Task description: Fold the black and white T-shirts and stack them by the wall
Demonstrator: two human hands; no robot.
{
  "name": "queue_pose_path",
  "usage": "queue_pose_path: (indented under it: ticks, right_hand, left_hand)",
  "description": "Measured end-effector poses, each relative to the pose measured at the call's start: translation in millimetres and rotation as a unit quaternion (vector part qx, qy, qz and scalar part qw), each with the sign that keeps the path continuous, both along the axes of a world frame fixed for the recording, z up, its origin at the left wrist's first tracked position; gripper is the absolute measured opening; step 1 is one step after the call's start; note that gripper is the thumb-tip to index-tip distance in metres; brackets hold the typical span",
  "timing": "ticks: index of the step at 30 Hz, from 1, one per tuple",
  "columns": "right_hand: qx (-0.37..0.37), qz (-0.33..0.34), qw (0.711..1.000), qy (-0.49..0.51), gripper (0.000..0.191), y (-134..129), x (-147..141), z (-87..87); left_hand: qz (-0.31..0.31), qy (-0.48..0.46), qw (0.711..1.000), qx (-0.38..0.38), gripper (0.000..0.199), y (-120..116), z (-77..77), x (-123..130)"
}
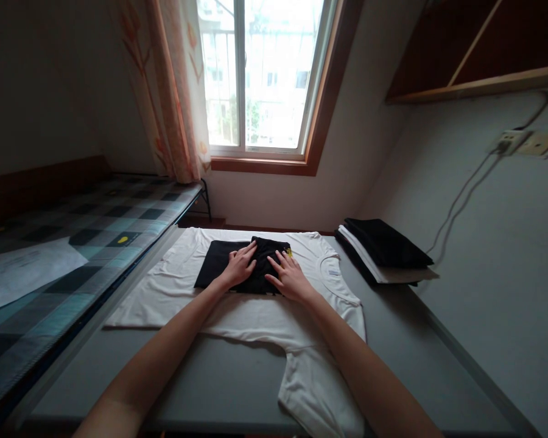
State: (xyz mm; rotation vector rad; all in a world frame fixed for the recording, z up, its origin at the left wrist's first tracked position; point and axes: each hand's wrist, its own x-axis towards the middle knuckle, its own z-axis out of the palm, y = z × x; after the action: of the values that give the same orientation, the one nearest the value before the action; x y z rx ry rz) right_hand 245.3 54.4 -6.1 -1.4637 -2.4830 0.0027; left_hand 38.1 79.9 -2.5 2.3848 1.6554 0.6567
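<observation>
A white T-shirt (251, 313) lies spread on the grey table, its neckline to the right and one sleeve hanging toward me. On top of its middle rests a folded black garment (214, 261) with a small yellow mark at its right end. My left hand (240, 266) lies on the middle of the black cloth, fingers stretched out and pointing up to the right. Flat on the right part of the same cloth is my right hand (288, 275), its fingers spread near the yellow mark. What kind of garment the black one is, I cannot tell.
Folded black and white clothes (383, 246) are stacked on the grey table (393, 353) at the back right, by the wall. A bed with a checked mattress (95, 249) runs along the left, bearing a paper sheet (31, 271). A cord (461, 191) hangs from a wall socket.
</observation>
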Motion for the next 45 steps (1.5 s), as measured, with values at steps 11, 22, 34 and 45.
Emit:
queue_pose_path:
  ticks: [11,22,34,45]
  right_hand:
    - [-0.035,-0.009,0.999,-0.001,0.067,0,0,0.7]
    - [-0.089,-0.063,0.994,0.033,0.082,1,-3,1.3]
    - [-0.008,-0.261,0.949,0.177,0.037,11,27,2.2]
    - [-0.059,-0.283,0.942,0.171,0.036,7,26,7.2]
  left_hand:
    - [0.063,0.027,0.996,0.064,0.053,-7,3.6,5]
    - [-0.031,0.12,0.992,-0.021,0.07,-14,-2.4,6]
    - [0.038,-0.014,0.998,0.049,0.035,4,17.6,-29]
    - [-0.03,0.086,0.996,0.021,0.048,-5,-3.0,-15]
